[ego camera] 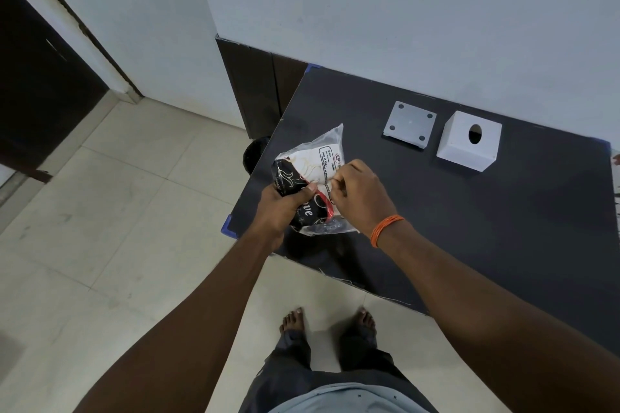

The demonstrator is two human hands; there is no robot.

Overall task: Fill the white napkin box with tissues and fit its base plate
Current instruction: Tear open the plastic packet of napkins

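Observation:
A clear plastic tissue packet (313, 164) with black, white and red print lies at the left front corner of the black table (469, 228). My left hand (280, 208) grips its near left end, thumb on top. My right hand (360, 193) pinches the packet's middle with closed fingers. The white napkin box (468, 146) stands farther back on the right, its round hole facing up. Just left of it, the square white base plate (410, 124) lies flat with four dark dots at its corners. Both are apart from my hands.
The table stands against a pale wall (402, 10). Beige floor tiles (117, 194) spread to the left and below. A dark round object (256, 152) sits on the floor by the table's left edge. My bare feet (327, 318) are near the front edge.

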